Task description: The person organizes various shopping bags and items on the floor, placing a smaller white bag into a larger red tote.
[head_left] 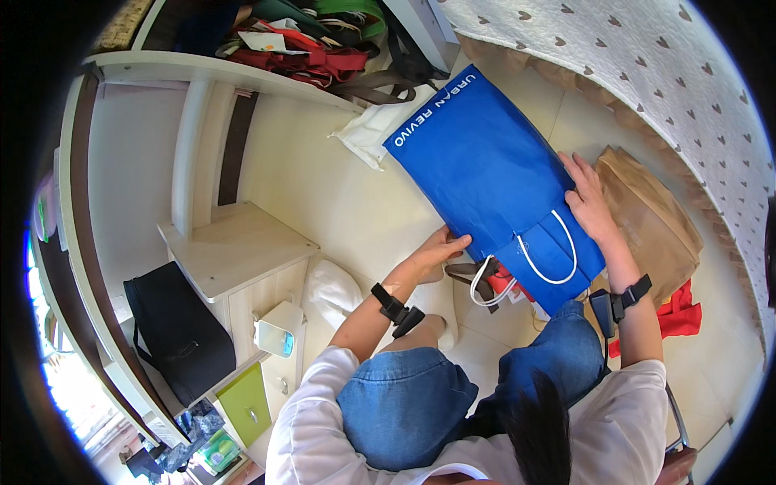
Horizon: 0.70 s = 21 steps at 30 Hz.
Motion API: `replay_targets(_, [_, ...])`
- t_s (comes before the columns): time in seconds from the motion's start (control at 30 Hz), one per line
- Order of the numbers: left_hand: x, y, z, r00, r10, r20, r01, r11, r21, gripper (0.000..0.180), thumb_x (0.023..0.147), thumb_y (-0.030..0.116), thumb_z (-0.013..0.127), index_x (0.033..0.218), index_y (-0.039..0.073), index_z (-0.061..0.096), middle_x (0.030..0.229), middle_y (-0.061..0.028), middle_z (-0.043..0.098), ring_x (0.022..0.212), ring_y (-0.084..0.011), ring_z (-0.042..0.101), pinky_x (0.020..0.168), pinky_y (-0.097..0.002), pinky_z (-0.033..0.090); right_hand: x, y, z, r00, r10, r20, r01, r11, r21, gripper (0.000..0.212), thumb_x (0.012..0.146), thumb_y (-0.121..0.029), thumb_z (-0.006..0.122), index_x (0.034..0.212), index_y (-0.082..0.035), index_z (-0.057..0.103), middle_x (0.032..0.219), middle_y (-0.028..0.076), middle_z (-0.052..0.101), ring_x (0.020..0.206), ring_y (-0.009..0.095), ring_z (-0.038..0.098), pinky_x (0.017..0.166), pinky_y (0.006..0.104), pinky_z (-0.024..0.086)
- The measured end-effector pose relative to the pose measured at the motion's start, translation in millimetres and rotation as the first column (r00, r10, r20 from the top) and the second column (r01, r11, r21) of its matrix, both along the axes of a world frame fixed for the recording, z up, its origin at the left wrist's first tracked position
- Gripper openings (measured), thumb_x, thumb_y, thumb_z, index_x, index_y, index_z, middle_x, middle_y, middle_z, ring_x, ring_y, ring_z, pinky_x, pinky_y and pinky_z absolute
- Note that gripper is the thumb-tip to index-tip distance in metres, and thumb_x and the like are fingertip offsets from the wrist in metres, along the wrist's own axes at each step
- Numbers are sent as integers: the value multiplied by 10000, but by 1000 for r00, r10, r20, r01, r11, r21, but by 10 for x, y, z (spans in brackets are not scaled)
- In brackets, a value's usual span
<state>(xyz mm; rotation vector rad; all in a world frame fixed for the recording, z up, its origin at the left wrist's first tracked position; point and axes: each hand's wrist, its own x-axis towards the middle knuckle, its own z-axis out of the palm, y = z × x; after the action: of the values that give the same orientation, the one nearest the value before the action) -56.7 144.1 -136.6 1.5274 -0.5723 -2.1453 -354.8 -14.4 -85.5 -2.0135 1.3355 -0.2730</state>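
A large blue paper shopping bag (493, 162) with white rope handles lies tilted in front of my knees, its handle end toward me. Something red and a dark strap (478, 279) poke out at its mouth. My left hand (443, 246) grips the bag's left edge, thumb on top and the other fingers partly hidden beneath. Against the right edge rests my right hand (590, 198), its fingers stretched out along the side and the thumb on the blue face. A brown paper bag (651, 218) stands just right of that hand.
Red cloth (681, 311) lies beside the brown bag. A white plastic bag (376, 129) sits behind the blue one. Cluttered shelving (218, 69) is at the far left, with a small cabinet (242, 242) and black case (178, 331) nearer. A heart-patterned bedspread (647, 65) hangs at the right.
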Motion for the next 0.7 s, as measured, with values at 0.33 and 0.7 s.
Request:
replay_targets(0.33, [89,-106,-50,990,-107,91,116,988,-102,780,805,357,704,1350,-69,345,1269,-176,504,1168,-249,484,1011,-363,366,543,139,129,922,100,-374,-123,992,-39,1063,653,-481,759,1481,-228,142,1498,188,176,1361,367,233,1080,526,228])
replay_targets(0.7, [156,-85,-66,984,-146,98,157,980,-120,705,829,274,689,1349,-63,352,1296,-170,491,1188,-242,474,1025,-363,361,481,134,-44,948,105,-302,-116,993,-21,1030,669,-479,748,1476,-255,151,1498,190,173,1366,373,231,1044,576,279])
